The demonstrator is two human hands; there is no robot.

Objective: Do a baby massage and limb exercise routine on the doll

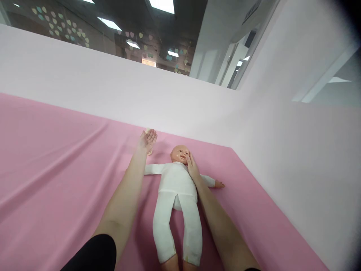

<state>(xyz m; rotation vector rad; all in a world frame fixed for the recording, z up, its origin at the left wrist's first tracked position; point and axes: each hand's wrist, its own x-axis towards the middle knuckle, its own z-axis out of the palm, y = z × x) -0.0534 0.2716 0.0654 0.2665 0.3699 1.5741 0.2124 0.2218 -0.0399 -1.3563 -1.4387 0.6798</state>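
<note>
A baby doll [177, 188] in a white bodysuit lies on its back on the pink sheet [56, 165], arms spread, head toward the far wall. My right hand [191, 165] rests with its fingers against the doll's cheek and neck. My left hand [147, 141] is stretched out left of the doll's head, palm up and fingers apart, right over a small pale object [148, 151] that is mostly hidden behind it.
Pale pink padded walls [282, 150] close in the sheet at the back and on the right, meeting in a corner behind the doll. The sheet runs wide to the left with long creases. Above the walls are windows and ceiling lights.
</note>
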